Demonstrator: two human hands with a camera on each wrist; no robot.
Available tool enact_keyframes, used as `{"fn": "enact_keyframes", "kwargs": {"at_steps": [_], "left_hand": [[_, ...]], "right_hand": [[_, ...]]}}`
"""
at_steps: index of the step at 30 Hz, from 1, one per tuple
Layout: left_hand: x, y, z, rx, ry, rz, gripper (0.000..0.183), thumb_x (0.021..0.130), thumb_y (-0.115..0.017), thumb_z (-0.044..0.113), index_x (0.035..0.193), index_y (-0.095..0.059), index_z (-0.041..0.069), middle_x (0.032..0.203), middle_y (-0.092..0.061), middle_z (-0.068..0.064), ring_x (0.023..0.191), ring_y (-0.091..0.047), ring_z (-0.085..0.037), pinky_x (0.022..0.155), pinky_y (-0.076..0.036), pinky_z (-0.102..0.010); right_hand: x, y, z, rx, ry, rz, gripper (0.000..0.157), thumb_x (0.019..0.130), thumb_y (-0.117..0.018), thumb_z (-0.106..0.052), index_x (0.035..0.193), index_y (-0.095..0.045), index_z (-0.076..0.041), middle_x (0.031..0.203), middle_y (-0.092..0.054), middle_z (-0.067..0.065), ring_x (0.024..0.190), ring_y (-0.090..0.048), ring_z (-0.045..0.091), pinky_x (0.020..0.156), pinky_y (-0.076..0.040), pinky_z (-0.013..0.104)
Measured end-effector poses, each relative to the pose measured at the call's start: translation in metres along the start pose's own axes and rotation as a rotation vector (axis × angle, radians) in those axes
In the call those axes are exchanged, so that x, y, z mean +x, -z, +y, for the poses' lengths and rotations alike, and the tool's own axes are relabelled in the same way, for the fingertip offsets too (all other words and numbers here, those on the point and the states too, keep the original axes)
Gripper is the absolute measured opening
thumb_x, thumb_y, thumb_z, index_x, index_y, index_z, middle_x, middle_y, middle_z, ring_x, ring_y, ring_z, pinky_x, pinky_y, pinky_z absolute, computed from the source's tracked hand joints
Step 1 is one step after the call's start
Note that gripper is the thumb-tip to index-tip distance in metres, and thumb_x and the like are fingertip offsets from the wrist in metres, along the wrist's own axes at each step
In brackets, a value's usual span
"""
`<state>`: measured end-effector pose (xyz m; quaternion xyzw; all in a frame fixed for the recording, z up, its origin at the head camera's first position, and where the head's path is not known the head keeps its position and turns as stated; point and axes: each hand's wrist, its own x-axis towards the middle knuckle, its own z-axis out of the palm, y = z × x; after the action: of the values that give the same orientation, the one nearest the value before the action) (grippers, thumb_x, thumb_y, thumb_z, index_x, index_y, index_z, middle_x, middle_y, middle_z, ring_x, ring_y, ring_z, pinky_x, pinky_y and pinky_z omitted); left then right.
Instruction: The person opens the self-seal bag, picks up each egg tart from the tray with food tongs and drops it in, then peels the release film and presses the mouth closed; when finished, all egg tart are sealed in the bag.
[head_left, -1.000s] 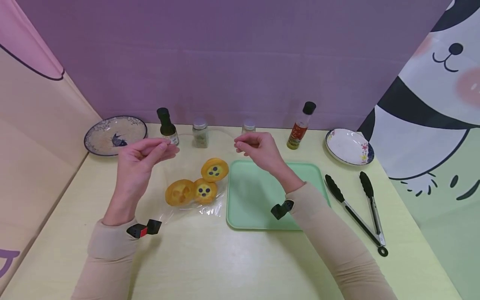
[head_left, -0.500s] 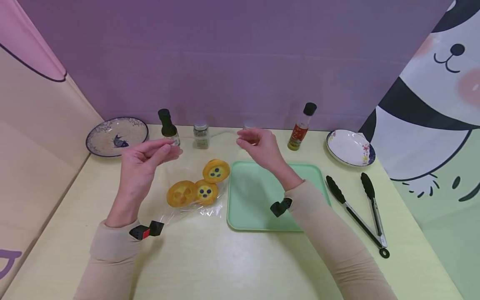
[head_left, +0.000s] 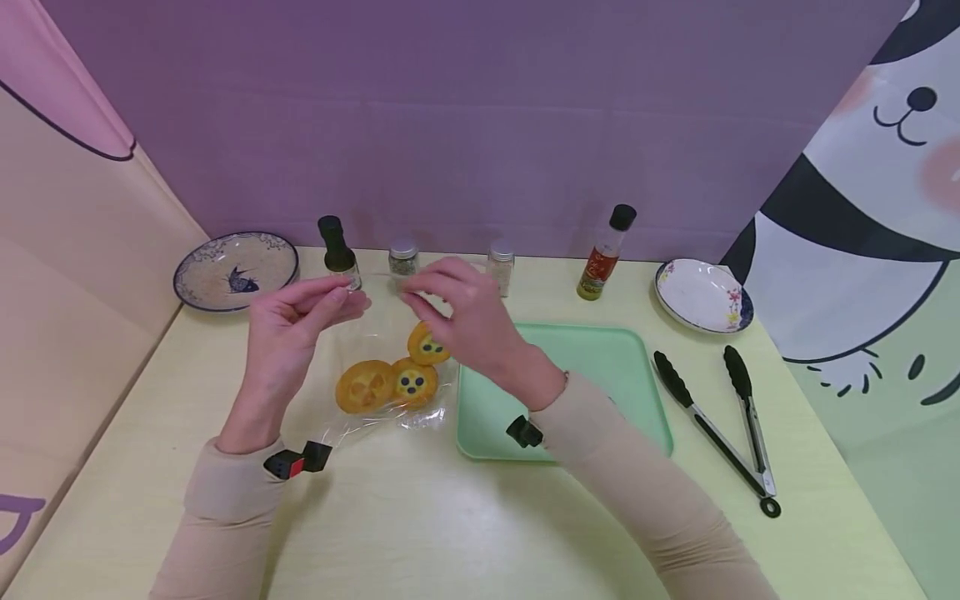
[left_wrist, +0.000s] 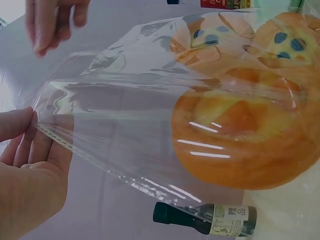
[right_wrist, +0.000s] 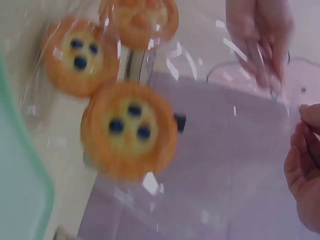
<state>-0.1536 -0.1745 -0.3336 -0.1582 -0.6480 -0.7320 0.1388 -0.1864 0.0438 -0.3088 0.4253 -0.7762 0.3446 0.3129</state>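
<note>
My left hand [head_left: 285, 346] pinches the rim of a clear plastic bag [left_wrist: 120, 100] between thumb and fingers. Inside the bag lie three round golden buns; one plain-topped bun [head_left: 365, 387] and a bun with dark spots [head_left: 413, 383] show well in the head view. A second spotted bun [head_left: 429, 344] is partly covered by my right hand [head_left: 476, 321], which hovers above the bag. In the left wrist view the right hand's loosely bent fingers [left_wrist: 57, 25] appear apart from the bag's rim, slightly blurred.
A green tray [head_left: 570, 350] lies right of the bag, with black-tipped tongs [head_left: 712, 433] beyond it. Along the back stand a dark bottle [head_left: 339, 250], two small jars [head_left: 501, 265] and a red-labelled bottle [head_left: 600, 262]. A blue-rimmed plate [head_left: 236, 271] and stacked white dishes [head_left: 701, 296] flank them.
My right hand has moved left, away from above the tray, towards my left hand. The left hand has stayed nearly still, and the buns lie where they were.
</note>
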Motion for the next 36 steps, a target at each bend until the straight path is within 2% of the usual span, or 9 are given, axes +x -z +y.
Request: {"fn": "enact_keyframes", "kwargs": {"at_steps": [3,6,14,20,25,28,32,36], "left_hand": [[0.000,-0.002,0.000,-0.011,-0.026,-0.016,0.025,0.090,-0.060,0.002,0.112,-0.064,-0.009,0.092,-0.073,-0.006,0.082,-0.071,-0.018,0.081,-0.055,-0.027],[0.000,-0.004,0.000,-0.019,-0.056,-0.032,0.025,0.089,-0.059,0.000,0.112,-0.063,-0.010,0.093,-0.073,-0.007,0.083,-0.071,-0.018,0.081,-0.055,-0.028],[-0.001,-0.006,-0.001,-0.030,-0.107,-0.065,0.027,0.089,-0.057,-0.006,0.114,-0.061,-0.012,0.097,-0.073,-0.007,0.084,-0.071,-0.019,0.081,-0.054,-0.029],[-0.004,-0.008,0.001,-0.016,-0.122,-0.060,0.028,0.087,-0.058,-0.008,0.115,-0.061,-0.012,0.096,-0.073,-0.008,0.083,-0.071,-0.018,0.081,-0.054,-0.027],[-0.004,-0.009,0.001,0.013,-0.152,-0.059,0.029,0.086,-0.059,-0.009,0.114,-0.061,-0.011,0.095,-0.073,-0.010,0.082,-0.071,-0.018,0.080,-0.055,-0.027],[-0.004,-0.010,0.002,0.067,-0.170,-0.045,0.028,0.085,-0.060,-0.009,0.114,-0.063,-0.009,0.094,-0.073,-0.009,0.082,-0.071,-0.017,0.079,-0.055,-0.026],[-0.002,-0.010,0.006,0.219,-0.176,-0.023,0.028,0.085,-0.062,-0.005,0.113,-0.065,-0.003,0.094,-0.073,-0.006,0.080,-0.071,-0.013,0.078,-0.055,-0.022],[-0.001,-0.010,0.009,0.336,-0.160,-0.013,0.030,0.086,-0.064,-0.001,0.115,-0.066,0.002,0.096,-0.072,-0.012,0.081,-0.070,-0.008,0.078,-0.054,-0.019]], "right_hand": [[0.007,-0.008,-0.013,-0.034,0.038,-0.064,0.016,0.084,-0.071,-0.016,0.096,-0.074,-0.006,0.090,-0.068,0.004,0.086,-0.062,0.013,0.078,-0.048,0.009],[0.014,-0.014,-0.018,-0.064,0.037,-0.088,0.019,0.086,-0.069,-0.016,0.101,-0.073,-0.007,0.093,-0.067,0.004,0.088,-0.061,0.012,0.079,-0.047,0.007],[0.023,-0.018,-0.017,-0.069,0.027,-0.117,0.022,0.087,-0.068,-0.017,0.106,-0.072,-0.008,0.093,-0.066,0.002,0.086,-0.057,0.010,0.076,-0.045,0.006],[0.026,-0.020,-0.017,-0.062,-0.008,-0.158,0.021,0.087,-0.068,-0.019,0.106,-0.073,-0.010,0.094,-0.066,0.001,0.088,-0.057,0.009,0.078,-0.044,0.005],[0.028,-0.018,-0.019,-0.066,-0.005,-0.168,0.019,0.087,-0.067,-0.019,0.103,-0.074,-0.009,0.094,-0.065,0.001,0.088,-0.057,0.009,0.078,-0.044,0.006],[0.030,-0.018,-0.019,-0.060,0.005,-0.166,0.018,0.088,-0.067,-0.018,0.101,-0.074,-0.009,0.094,-0.065,0.002,0.089,-0.057,0.010,0.078,-0.045,0.006],[0.033,-0.018,-0.019,-0.063,0.018,-0.151,0.017,0.087,-0.068,-0.017,0.099,-0.074,-0.008,0.094,-0.066,0.002,0.089,-0.058,0.010,0.080,-0.045,0.007],[0.035,-0.019,-0.018,-0.061,0.028,-0.135,0.015,0.087,-0.068,-0.016,0.097,-0.074,-0.008,0.092,-0.066,0.002,0.088,-0.059,0.010,0.081,-0.045,0.007]]}}
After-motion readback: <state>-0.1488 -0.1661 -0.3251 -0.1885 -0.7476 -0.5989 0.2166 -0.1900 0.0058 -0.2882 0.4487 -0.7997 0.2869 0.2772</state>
